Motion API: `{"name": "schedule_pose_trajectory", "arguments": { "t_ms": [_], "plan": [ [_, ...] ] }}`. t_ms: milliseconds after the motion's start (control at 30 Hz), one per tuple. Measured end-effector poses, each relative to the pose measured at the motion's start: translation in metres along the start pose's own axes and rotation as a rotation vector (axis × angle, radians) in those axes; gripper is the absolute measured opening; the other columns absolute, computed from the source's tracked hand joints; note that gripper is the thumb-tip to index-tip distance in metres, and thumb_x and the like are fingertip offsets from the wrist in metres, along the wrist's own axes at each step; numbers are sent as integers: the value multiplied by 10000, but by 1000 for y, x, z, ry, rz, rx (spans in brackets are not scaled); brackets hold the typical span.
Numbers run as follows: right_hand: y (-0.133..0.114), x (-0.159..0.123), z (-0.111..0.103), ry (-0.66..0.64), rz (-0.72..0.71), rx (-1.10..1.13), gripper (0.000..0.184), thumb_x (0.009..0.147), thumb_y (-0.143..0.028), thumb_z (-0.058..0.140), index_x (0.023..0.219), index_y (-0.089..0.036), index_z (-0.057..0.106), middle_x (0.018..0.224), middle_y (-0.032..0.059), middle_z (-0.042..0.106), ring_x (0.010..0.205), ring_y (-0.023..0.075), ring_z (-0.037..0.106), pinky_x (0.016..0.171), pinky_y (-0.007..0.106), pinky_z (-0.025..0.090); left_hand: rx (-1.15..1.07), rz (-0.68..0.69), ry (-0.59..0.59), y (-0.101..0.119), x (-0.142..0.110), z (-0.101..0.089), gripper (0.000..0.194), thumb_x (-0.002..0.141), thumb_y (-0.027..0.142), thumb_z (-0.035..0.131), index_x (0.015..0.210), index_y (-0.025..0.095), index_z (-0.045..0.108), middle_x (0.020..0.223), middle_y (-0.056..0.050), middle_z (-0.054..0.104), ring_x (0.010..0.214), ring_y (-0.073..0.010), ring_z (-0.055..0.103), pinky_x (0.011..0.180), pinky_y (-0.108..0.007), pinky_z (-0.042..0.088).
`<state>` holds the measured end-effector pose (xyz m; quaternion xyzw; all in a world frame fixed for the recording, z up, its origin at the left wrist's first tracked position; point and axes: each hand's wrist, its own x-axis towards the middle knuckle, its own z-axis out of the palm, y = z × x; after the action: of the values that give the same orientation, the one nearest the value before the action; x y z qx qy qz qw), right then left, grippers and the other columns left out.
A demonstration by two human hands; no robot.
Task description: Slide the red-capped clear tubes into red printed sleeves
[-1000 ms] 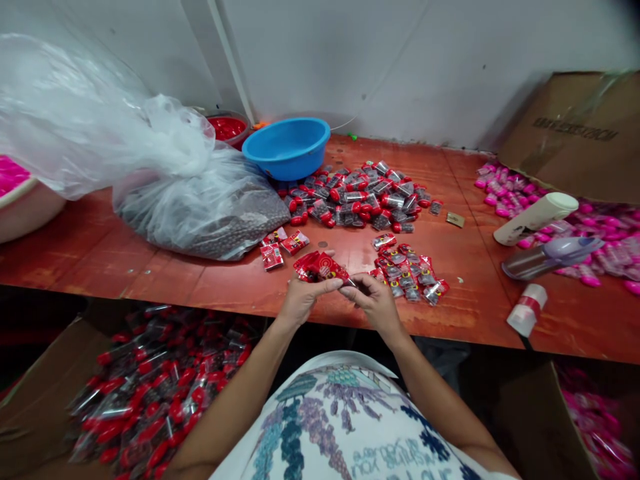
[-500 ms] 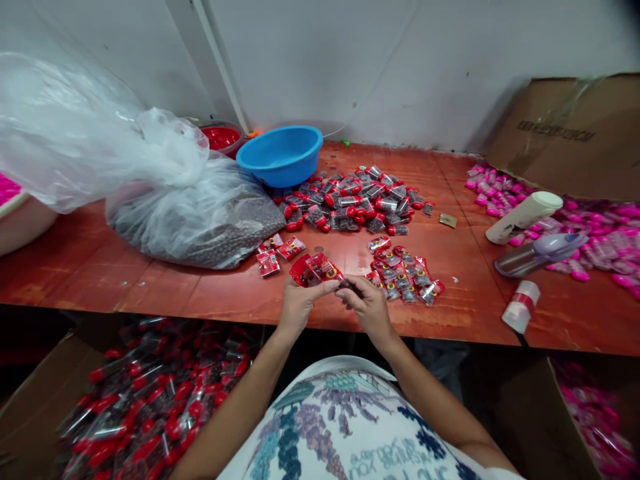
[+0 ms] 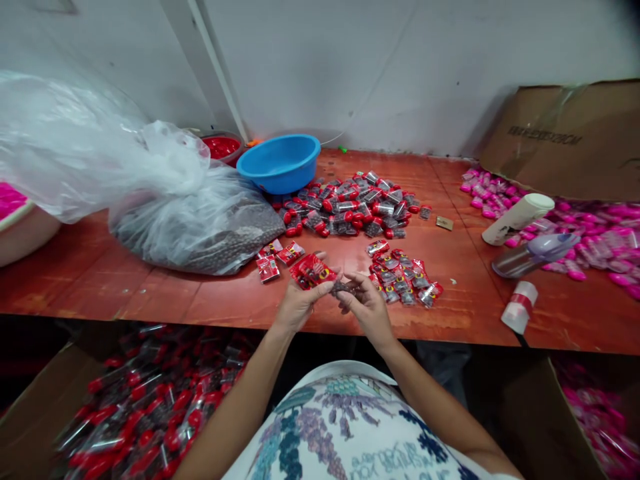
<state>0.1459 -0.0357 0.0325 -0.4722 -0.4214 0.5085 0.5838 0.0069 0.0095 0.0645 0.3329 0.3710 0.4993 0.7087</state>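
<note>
My left hand (image 3: 297, 305) is closed on several red printed packets (image 3: 313, 269), fanned out above the table's front edge. My right hand (image 3: 370, 311) pinches the end of a small clear pouch with dark contents (image 3: 345, 288), which reaches across to my left thumb. Whether that pouch belongs to one of the red packets is hidden by my fingers. Just right of my hands lies a heap of filled red packets (image 3: 403, 277) with dark contents showing. To the left, a few flat red packets (image 3: 269, 269) rest on the table.
Behind my hands is a pile of red-capped clear containers (image 3: 350, 207) beside a blue basin (image 3: 279, 163). A plastic sack of dark beads (image 3: 200, 233) stands left. Bottles (image 3: 533, 255), a white roll (image 3: 521, 307), pink containers (image 3: 595, 240) and a cardboard box (image 3: 565, 140) occupy the right.
My hands have moved slightly apart, and more of the dark pouch shows between them. The red packets have tilted a little in my left hand. The camera view has shifted slightly.
</note>
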Motion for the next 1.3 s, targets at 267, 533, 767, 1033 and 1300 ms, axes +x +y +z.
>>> {"name": "schedule_pose_trajectory", "arguments": {
  "t_ms": [267, 533, 767, 1033, 1300],
  "plan": [
    [-5, -3, -2, 58, -134, -190, 230, 803, -304, 651, 1022, -240, 621, 938, 33, 626, 778, 154, 603, 655, 278, 520, 17, 128, 220, -12, 5, 4, 319, 488, 178, 854, 755, 182, 678, 708, 6, 694, 743, -161, 657, 731, -271, 511],
    [-7, -1, -2, 12, 62, 84, 288, 742, -325, 709, 980, -207, 598, 826, 3, 660, 602, 117, 601, 509, 237, 512, 68, 136, 157, -6, 1, 2, 296, 505, 164, 842, 760, 182, 692, 748, 4, 700, 681, -135, 633, 721, -262, 510],
    [7, -8, 3, 90, -131, -164, 258, 807, -317, 657, 1046, -229, 616, 936, 34, 634, 759, 142, 606, 642, 273, 529, 160, 142, 166, -7, -1, 7, 325, 512, 186, 839, 797, 161, 685, 718, 9, 687, 658, -140, 623, 699, -263, 504],
    [1, 1, 4, 49, 4, 121, 255, 769, -278, 688, 986, -230, 562, 776, -30, 639, 578, 107, 606, 511, 226, 506, 156, 128, 128, -20, -2, 1, 301, 548, 181, 821, 812, 138, 684, 775, -22, 707, 721, -157, 635, 771, -295, 491],
    [3, 5, -14, -177, 119, 131, 507, 703, -207, 731, 1172, -303, 563, 899, -34, 576, 673, 98, 618, 581, 234, 534, 56, 152, 239, -16, -2, -2, 575, 530, 163, 824, 1074, 173, 637, 818, -4, 688, 717, -138, 632, 754, -286, 491]
  ]
}}
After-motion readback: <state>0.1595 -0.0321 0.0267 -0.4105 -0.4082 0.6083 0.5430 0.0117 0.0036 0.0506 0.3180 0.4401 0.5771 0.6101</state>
